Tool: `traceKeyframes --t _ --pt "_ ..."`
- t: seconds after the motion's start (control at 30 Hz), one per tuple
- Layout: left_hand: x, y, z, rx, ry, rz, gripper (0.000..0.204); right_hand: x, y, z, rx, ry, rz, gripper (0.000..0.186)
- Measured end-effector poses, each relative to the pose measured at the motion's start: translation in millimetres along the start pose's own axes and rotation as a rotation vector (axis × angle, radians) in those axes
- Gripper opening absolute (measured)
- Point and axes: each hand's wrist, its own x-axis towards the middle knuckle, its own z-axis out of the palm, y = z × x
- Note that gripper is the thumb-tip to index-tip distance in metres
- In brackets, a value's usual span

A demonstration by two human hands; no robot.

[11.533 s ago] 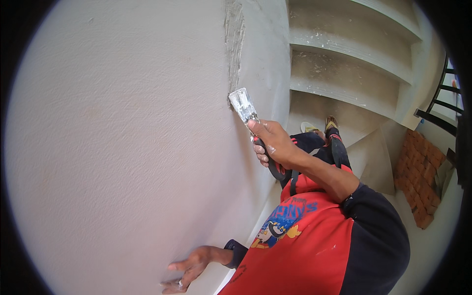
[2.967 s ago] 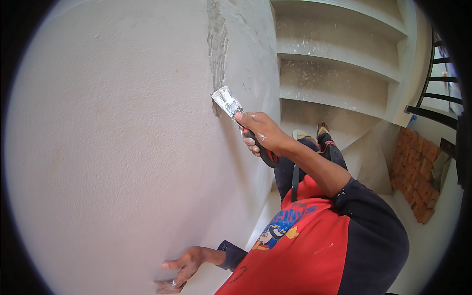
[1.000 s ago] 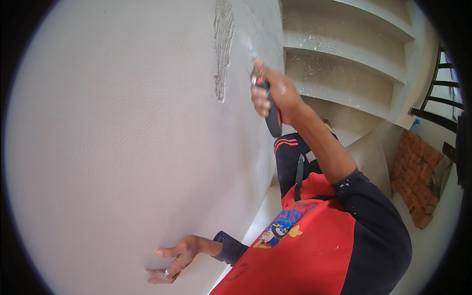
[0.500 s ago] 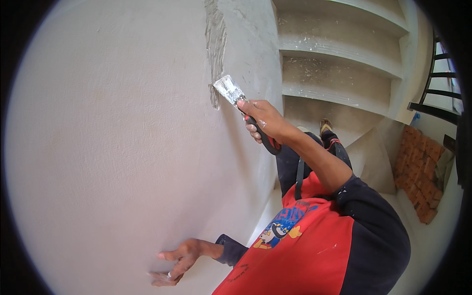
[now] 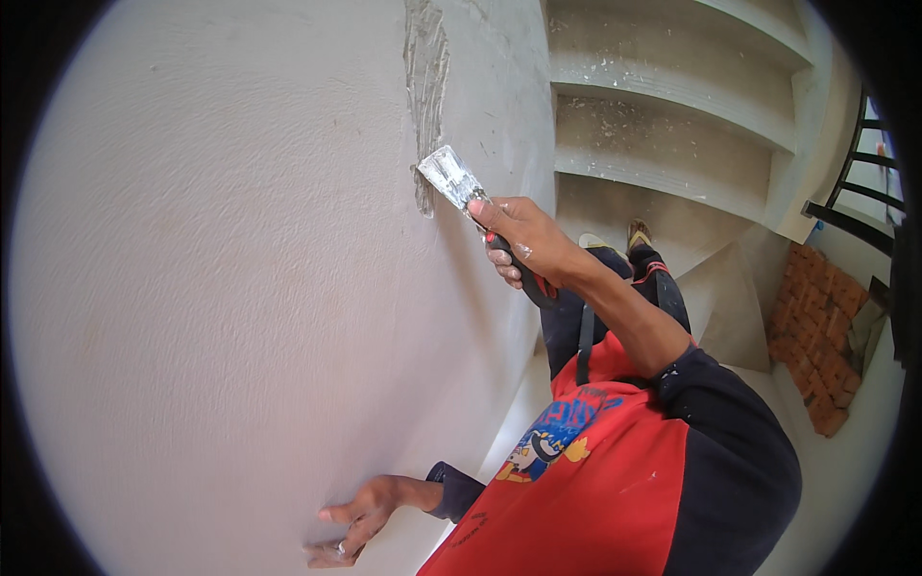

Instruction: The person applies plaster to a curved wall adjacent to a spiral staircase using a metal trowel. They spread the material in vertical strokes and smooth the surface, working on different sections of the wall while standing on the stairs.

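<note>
Plaster work fills the head view: the right hand [image 5: 526, 240] is clamped around the dark, red-trimmed handle of a putty knife [image 5: 453, 179], whose smeared metal blade lies tilted against the wall [image 5: 221, 288] at the lower end of a rough grey filler strip [image 5: 425, 86] running down from the top of the frame. The left hand [image 5: 357, 516] rests flat on the wall low down, fingers spread apart, holding nothing. Behind the red-and-black shirt, dusty concrete stairs [image 5: 663, 125] climb to the right, a stack of bricks [image 5: 821, 336] sits near the floor, and a dark railing [image 5: 860, 173] edges the frame. By the look of it, the step in hand is spreading or scraping filler along that 1 vertical seam, with the blade working at its bottom edge. The next stroke would call for the blade kept at a shallow angle, pressed evenly, and drawn along the strip so its ragged edges feather into the smoother surface around it.
</note>
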Motion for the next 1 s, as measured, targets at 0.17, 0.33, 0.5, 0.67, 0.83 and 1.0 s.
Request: traceKeyframes --t 0.17,0.33,0.5,0.67,0.83,1.0 --pt "1.7 -1.1 0.1 -0.070 0.074 0.030 0.049 0.3 -2.8 -0.7 0.024 -0.034 0.016 0.046" --pt "2.4 5.8 -0.8 -0.031 0.055 0.006 0.049 -3.5 -5.7 3.0 0.270 -0.135 0.134 0.046" --pt "-2.3 0.1 2.8 -0.068 0.014 -0.040 0.051 -2.4 -0.8 3.1 0.348 -0.157 0.126 0.046" --pt "-2.8 -7.3 2.2 0.059 -0.029 0.038 0.051 -10.8 -7.1 10.4 0.233 -0.039 -0.007 0.044" --pt "-2.1 4.1 7.2 -0.011 0.004 -0.025 0.052 0.9 4.6 10.1 -0.027 0.023 -0.059 0.044" --pt "-2.2 1.8 1.6 0.082 -0.026 0.017 0.054 3.3 8.2 10.6 -0.018 0.029 -0.094 0.047"
